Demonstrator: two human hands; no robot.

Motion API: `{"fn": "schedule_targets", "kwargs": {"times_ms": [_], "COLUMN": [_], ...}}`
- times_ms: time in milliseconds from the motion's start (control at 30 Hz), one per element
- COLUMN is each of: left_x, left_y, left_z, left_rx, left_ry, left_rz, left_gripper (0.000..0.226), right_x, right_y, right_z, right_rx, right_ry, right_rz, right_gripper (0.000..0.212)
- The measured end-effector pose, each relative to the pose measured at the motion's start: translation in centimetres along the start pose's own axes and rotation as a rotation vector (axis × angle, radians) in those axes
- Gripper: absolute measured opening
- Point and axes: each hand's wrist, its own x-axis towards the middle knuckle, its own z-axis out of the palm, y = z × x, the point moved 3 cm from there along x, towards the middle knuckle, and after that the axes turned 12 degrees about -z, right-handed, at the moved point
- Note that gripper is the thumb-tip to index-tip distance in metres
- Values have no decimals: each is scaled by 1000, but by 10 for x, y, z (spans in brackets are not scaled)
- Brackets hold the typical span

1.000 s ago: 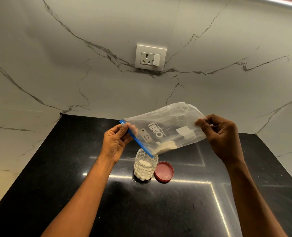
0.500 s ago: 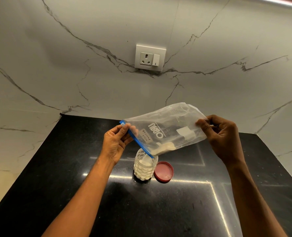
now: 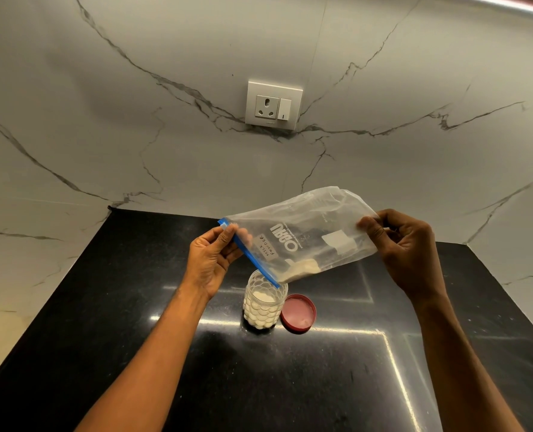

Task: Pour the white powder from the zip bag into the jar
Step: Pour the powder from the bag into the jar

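— What has moved since half a second ago?
— Little: the white powder (image 3: 299, 269) has slid closer to the bag's low corner.
— Near us?
— Our forearms over the black polished stone worktop (image 3: 134, 353). The clear dimpled plastic jar (image 3: 263, 307) stands there, partly filled, just beside the red round lid (image 3: 299, 313).
— And above?
— Our left hand (image 3: 210, 263) pinches the blue zip edge; our right hand (image 3: 405, 251) fingers grip the clear zip bag (image 3: 302, 232) bottom, tilted over the jar. Behind, the white wall socket (image 3: 273, 105).
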Motion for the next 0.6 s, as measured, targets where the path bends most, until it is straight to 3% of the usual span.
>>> {"fn": "schedule_targets", "kwargs": {"times_ms": [600], "left_x": [2], "left_y": [2], "left_z": [2], "left_rx": [-3], "left_ry": [-7], "left_rz": [3], "left_gripper": [24], "right_x": [2], "right_y": [2], "right_z": [-2], "right_rx": [-3], "right_ry": [4], "right_rz": [-6], "right_gripper": [18]}}
